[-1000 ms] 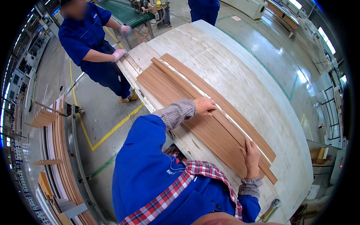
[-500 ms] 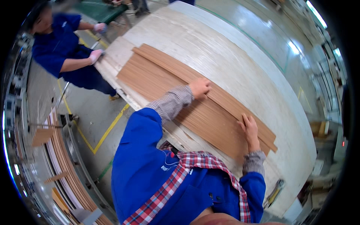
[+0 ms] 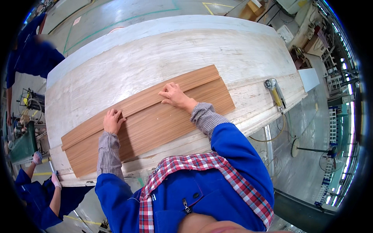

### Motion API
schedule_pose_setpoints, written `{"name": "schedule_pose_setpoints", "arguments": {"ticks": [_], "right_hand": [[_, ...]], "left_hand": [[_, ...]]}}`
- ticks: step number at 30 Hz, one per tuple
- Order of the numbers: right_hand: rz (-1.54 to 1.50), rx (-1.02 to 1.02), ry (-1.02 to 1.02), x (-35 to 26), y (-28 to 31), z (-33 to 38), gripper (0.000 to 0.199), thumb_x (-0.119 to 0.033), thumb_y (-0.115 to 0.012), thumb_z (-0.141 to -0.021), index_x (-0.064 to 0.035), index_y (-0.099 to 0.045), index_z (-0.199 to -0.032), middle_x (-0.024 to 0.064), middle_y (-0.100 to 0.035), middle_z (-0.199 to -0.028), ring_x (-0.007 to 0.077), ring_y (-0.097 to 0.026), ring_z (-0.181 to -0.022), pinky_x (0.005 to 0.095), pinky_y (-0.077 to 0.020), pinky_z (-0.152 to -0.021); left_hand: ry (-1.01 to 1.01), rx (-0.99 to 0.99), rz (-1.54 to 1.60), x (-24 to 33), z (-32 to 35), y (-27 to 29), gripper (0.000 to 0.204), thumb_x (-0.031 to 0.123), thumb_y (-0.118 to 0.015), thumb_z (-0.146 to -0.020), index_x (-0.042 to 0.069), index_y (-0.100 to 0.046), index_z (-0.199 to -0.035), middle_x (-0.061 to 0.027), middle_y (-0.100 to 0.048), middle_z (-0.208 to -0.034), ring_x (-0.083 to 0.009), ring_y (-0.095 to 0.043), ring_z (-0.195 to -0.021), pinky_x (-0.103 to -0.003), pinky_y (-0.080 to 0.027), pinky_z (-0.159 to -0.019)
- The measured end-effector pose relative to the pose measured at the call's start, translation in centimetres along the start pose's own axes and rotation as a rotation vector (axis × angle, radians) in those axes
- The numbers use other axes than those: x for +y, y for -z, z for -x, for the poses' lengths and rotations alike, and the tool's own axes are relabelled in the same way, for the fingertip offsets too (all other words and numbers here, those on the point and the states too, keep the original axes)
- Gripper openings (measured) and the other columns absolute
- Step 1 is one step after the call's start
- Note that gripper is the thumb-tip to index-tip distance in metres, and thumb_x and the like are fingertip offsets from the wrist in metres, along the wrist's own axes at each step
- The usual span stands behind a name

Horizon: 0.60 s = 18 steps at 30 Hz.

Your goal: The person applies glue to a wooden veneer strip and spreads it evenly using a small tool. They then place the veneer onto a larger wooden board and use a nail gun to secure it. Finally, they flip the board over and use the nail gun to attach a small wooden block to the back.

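A wide brown wood-grain panel [image 3: 171, 122] lies slantwise on the worktable. Along its far edge runs a narrower strip of the same brown wood [image 3: 143, 99], its near edge forming a step. My left hand [image 3: 112, 121] is over the left part of the strip, fingers bent onto it and thumb at the near edge. Further right, my right hand [image 3: 175, 95] has its curled fingertips on the strip, with the thumb by the step. Small pale specks lie on the panel below my right hand. The undersides of both pieces are hidden.
The pale, worn worktable [image 3: 163, 46] extends beyond the wood. A yellow-handled tool with a round metal head [image 3: 275, 93] lies at its right, near a hose. At the lower left, a gloved co-worker [image 3: 39, 198] touches the table edge; another person in blue [image 3: 33, 54] stands far left.
The view has swung round to the right. Both my hands have shifted leftward along the strip, and the yellow-handled tool now shows fully at the right.
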State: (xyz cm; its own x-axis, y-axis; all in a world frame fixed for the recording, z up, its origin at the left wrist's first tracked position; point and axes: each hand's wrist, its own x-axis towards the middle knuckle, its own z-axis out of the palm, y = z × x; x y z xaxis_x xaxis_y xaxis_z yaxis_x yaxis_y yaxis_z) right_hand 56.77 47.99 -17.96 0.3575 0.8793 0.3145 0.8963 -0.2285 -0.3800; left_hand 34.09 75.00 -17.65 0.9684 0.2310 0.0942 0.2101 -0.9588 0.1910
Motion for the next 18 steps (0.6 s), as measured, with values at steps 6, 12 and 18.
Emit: {"name": "schedule_pose_setpoints", "arguments": {"ticks": [6,12,18], "right_hand": [[-0.05,0.002,0.021,0.7,-0.4,0.3,0.039,-0.029,-0.072,-0.07,-0.0168,-0.064,-0.106,0.0031,-0.051,-0.099,0.0222,-0.045,-0.097,0.0384,-0.0371,-0.085],[-0.092,0.012,-0.013,1.4,-0.3,0.9,0.04,-0.031,-0.072,-0.071,-0.0184,-0.064,-0.108,0.0015,-0.052,-0.096,0.0211,-0.046,-0.095,0.0383,-0.0374,-0.084],[-0.12,0.072,0.022,1.9,0.0,1.7,0.037,-0.033,-0.071,-0.071,-0.0184,-0.065,-0.104,0.0012,-0.053,-0.091,0.0223,-0.048,-0.092,0.039,-0.0374,-0.085]], "left_hand": [[0.066,-0.047,0.057,0.3,-0.2,0.2,0.042,0.033,-0.072,-0.069,0.011,-0.065,-0.103,-0.0046,-0.055,-0.098,-0.0237,-0.051,-0.096,-0.036,-0.044,-0.081],[0.132,-0.099,0.147,0.7,-0.7,0.6,0.046,0.031,-0.076,-0.064,0.011,-0.066,-0.104,-0.0047,-0.056,-0.099,-0.0234,-0.052,-0.095,-0.035,-0.045,-0.082],[0.195,-0.184,0.343,0.2,-1.8,-0.6,0.047,0.025,-0.08,-0.06,0.007,-0.067,-0.102,-0.0071,-0.056,-0.098,-0.0241,-0.053,-0.095,-0.033,-0.046,-0.081]]}}
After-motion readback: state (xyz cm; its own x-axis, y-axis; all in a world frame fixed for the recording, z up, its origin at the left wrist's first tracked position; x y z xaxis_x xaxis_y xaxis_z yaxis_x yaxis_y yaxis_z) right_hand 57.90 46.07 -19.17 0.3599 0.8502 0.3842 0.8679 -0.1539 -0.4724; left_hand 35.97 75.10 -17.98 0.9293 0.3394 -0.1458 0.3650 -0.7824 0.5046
